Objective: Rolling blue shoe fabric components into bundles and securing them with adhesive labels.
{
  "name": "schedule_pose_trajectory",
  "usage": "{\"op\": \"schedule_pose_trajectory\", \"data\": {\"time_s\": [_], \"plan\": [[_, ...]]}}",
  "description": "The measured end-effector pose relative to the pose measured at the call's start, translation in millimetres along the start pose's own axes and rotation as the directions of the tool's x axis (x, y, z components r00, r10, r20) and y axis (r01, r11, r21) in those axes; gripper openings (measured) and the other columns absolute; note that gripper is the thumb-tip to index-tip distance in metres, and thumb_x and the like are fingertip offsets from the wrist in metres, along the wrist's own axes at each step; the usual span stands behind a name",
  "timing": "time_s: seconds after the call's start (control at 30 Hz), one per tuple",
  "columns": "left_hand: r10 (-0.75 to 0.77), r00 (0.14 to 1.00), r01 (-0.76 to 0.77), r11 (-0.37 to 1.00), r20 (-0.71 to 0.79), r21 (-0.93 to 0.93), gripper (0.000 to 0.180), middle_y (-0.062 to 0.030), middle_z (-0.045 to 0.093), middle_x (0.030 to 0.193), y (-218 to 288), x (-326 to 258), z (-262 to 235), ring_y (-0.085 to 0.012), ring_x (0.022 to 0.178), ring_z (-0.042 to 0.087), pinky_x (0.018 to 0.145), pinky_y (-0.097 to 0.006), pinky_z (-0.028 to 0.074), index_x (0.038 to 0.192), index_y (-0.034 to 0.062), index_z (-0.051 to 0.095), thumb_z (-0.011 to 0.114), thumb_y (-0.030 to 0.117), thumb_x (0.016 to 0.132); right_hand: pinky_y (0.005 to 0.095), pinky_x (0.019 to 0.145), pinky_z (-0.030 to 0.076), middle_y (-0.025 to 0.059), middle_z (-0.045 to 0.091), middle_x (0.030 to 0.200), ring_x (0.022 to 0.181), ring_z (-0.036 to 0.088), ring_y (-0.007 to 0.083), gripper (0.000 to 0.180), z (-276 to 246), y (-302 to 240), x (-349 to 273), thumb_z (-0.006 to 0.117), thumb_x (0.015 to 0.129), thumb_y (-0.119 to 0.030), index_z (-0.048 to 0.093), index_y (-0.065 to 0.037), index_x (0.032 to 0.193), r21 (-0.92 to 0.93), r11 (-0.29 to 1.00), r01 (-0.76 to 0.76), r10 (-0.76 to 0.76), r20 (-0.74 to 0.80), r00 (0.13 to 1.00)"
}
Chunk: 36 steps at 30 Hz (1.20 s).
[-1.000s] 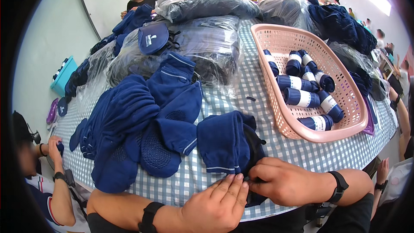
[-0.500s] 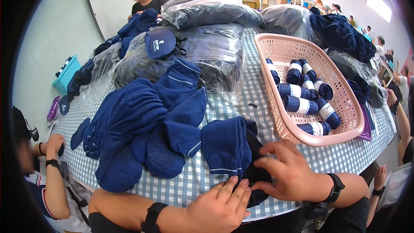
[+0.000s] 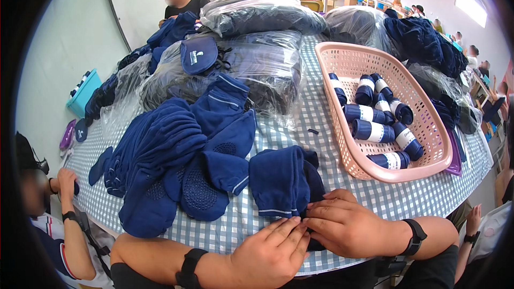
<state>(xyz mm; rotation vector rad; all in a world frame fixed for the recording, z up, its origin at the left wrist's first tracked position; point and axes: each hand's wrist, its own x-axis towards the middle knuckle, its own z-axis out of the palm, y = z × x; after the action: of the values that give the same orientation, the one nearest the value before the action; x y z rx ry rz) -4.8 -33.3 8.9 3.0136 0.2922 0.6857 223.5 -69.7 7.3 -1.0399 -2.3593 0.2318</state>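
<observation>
Bare forearms, each wrist wearing a black band (watch-like, snug).

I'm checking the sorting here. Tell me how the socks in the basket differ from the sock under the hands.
The socks in the basket are rolled into tight cylinders; the sock under the hands lies flat. The basket socks each carry a white paper band; the flat sock shows none. The basket socks lie inside the pink basket, untouched; the flat one rests on the checked tablecloth with the left hand and right hand at its near edge. Both are navy blue.
</observation>
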Motion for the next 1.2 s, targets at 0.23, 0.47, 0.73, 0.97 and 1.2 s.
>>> {"op": "schedule_pose_trajectory", "data": {"time_s": [0.23,0.47,0.73,0.97,1.2], "plan": [[-0.001,1.000,0.001,1.000,0.006,-0.007,0.040,-0.0244,0.065,0.111,-1.2,2.3,0.0,-0.0353,0.106,0.065,0.093,-0.038,0.053,0.111,-0.0100,0.064,0.065,0.020,0.084,0.0440,0.095,0.049,0.0155,0.068,0.107,0.104,0.067,0.0286,0.031,0.6,-2.4,1.3,0.077,0.079,-0.008,0.067,0.002,0.106,-0.008,1.000,0.016,-0.016,-0.021,1.000],[-0.054,0.998,0.051,0.993,0.021,0.110,0.046,-0.0275,0.064,0.114,6.2,-3.2,5.7,-0.0374,0.105,0.065,0.092,-0.038,0.054,0.116,-0.0144,0.061,0.064,0.022,0.087,0.0424,0.096,0.047,0.0171,0.066,0.110,0.101,0.064,0.0306,0.032,4.1,4.5,-0.3,0.066,0.080,-0.010,0.068,0.004,0.109,-0.007,0.999,0.048,-0.048,-0.006,0.999],[-0.042,0.999,0.045,0.992,-0.027,0.120,0.050,-0.0304,0.062,0.120,3.7,5.3,7.3,-0.0384,0.111,0.063,0.104,-0.044,0.046,0.121,-0.0169,0.058,0.059,0.024,0.091,0.0407,0.095,0.047,0.0160,0.066,0.105,0.100,0.063,0.0293,0.021,4.3,9.1,1.3,0.069,0.074,-0.008,0.071,0.002,0.092,-0.034,0.996,0.086,-0.086,-0.008,0.996],[-0.006,0.994,0.010,0.999,0.106,-0.043,0.049,-0.0393,0.056,0.126,-7.6,3.5,10.3,-0.0434,0.116,0.062,0.098,-0.044,0.052,0.125,-0.0218,0.051,0.054,0.017,0.095,0.0405,0.082,0.049,0.0094,0.057,0.085,0.082,0.060,0.0271,0.012,-4.0,-0.3,2.0,0.073,0.073,-0.006,0.071,0.000,0.082,-0.006,0.999,-0.048,0.048,-0.004,0.999],[0.019,0.992,-0.012,0.998,0.123,-0.057,0.050,-0.0375,0.055,0.131,-9.2,-0.6,14.3,-0.0468,0.126,0.054,0.110,-0.049,0.041,0.125,-0.0208,0.052,0.050,0.017,0.092,0.0360,0.075,0.052,0.0086,0.063,0.089,0.081,0.064,0.0257,0.012,-33.1,-12.0,14.1,0.077,0.077,-0.011,0.071,-0.002,0.084,0.041,0.997,-0.068,0.068,0.013,0.998]]}}
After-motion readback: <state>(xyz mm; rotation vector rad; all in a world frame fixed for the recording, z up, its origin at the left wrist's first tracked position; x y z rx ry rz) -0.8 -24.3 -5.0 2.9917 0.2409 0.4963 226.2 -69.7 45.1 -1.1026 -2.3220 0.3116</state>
